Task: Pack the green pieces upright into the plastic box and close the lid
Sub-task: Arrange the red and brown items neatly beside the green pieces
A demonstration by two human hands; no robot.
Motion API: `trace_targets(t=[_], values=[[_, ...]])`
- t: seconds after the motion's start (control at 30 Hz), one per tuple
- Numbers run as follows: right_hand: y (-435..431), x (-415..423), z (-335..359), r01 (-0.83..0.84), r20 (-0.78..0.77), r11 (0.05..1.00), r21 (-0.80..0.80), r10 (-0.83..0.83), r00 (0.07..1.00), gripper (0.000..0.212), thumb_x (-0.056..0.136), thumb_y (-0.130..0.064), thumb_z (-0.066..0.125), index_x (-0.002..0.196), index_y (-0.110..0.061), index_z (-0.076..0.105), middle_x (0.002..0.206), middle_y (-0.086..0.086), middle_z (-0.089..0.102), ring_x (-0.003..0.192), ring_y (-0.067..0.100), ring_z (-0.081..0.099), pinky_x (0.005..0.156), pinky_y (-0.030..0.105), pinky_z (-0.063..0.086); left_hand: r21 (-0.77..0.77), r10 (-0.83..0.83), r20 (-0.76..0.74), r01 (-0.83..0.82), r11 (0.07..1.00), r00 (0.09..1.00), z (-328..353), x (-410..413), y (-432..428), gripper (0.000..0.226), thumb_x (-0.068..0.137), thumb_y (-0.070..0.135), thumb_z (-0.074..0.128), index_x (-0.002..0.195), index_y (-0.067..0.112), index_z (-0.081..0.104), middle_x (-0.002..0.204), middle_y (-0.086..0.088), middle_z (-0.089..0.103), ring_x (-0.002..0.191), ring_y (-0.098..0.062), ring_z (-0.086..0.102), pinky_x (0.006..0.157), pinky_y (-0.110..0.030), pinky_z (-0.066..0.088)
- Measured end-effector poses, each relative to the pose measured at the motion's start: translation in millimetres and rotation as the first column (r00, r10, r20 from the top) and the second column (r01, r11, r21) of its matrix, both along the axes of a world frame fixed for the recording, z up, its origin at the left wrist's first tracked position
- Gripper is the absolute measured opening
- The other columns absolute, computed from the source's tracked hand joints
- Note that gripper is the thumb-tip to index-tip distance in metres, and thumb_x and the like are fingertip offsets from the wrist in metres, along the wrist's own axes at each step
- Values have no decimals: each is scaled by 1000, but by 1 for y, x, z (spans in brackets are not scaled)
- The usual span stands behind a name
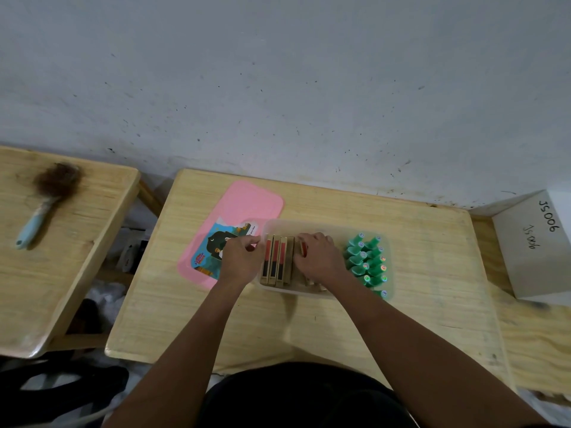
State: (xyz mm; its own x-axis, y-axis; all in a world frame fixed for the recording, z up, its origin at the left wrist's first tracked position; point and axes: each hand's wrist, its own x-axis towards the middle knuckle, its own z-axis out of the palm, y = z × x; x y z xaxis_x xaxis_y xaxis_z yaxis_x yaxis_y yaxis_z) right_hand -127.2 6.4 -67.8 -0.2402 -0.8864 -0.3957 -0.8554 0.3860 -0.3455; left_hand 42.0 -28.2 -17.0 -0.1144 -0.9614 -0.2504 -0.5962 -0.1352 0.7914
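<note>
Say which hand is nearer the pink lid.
Left. The left hand overlaps the pink lid at its right edge; the right hand grips a carton inside the plastic box.

**Bare Arms, Black Cloth**

Your left hand (242, 257) and right hand (319, 257) are both bare. So are your forearms (185, 344), uncovered all the way from the wrist to the lower edge of the view. The one piece of clothing you show is a black garment (302, 396) at the bottom centre, between your arms. It is plain, matte fabric with a rounded upper outline. Whether it is a shirt or trousers cannot be told. Your fingernails are too small to make out.
</note>
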Motion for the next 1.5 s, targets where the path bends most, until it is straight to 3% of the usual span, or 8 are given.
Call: trace_targets(t=[0.3,0.57,0.8,0.9,1.0,1.13,1.3,1.5], values=[[1,13,-3,52,-56,998,-27,-54,997,48,93,-50,41,137,-31,41,132,9,44,122,29,40,96,47,37,10,14,-1,-14,1000,1000,-3,1,0,29,92,20,57,114,4,66,89,-8,69,68,-10,58,57,-16,43],[-3,12,2,124,46,992,33,-125,991,49,88,-44,49,134,-27,43,135,9,42,125,29,36,99,48,38,14,21,14,-21,1000,1000,-10,1,-3,33,91,22,58,118,4,63,99,-10,71,77,-14,62,61,-16,45],[1,7,-3,54,-3,998,29,-54,999,53,87,-48,50,136,-29,45,134,8,42,124,28,36,99,47,40,-5,9,16,-9,1000,1000,-8,1,-1,32,92,22,58,118,4,63,96,-10,71,69,-8,58,56,-14,42],[3,6,-2,59,-28,998,-24,-59,998,42,86,-44,51,122,-24,58,121,5,50,115,25,44,93,45,46,-6,5,16,-5,1000,1000,-8,1,-1,32,92,22,57,117,4,64,92,-9,71,65,-4,56,55,-13,41],[4,5,-1,145,48,984,-103,-141,989,24,83,-40,56,82,-21,71,89,2,62,88,21,56,73,38,53,4,8,19,-8,1000,1000,-7,1,-2,31,92,22,57,117,5,64,88,-6,69,64,-2,55,54,-13,39],[2,-1,-3,277,144,941,-195,-252,957,34,82,-22,59,49,-14,62,51,1,62,49,15,58,51,36,56,7,14,6,-14,1000,1000,-6,0,-1,28,92,20,57,114,5,66,82,-1,65,64,-2,55,55,-14,40],[5,-6,-2,202,94,959,-200,-187,978,21,84,-30,57,84,-24,77,89,0,71,77,17,65,68,34,58,7,10,4,-10,1000,1000,-6,0,0,30,93,20,56,117,5,64,86,-2,65,65,1,53,56,-13,39],[15,-3,4,41,-36,995,-93,-45,998,34,86,-50,58,113,-31,67,123,-1,54,117,20,45,101,42,40,13,12,-4,-12,1000,1000,-6,0,0,31,92,20,57,119,5,63,87,-2,65,66,1,54,58,-14,43]])
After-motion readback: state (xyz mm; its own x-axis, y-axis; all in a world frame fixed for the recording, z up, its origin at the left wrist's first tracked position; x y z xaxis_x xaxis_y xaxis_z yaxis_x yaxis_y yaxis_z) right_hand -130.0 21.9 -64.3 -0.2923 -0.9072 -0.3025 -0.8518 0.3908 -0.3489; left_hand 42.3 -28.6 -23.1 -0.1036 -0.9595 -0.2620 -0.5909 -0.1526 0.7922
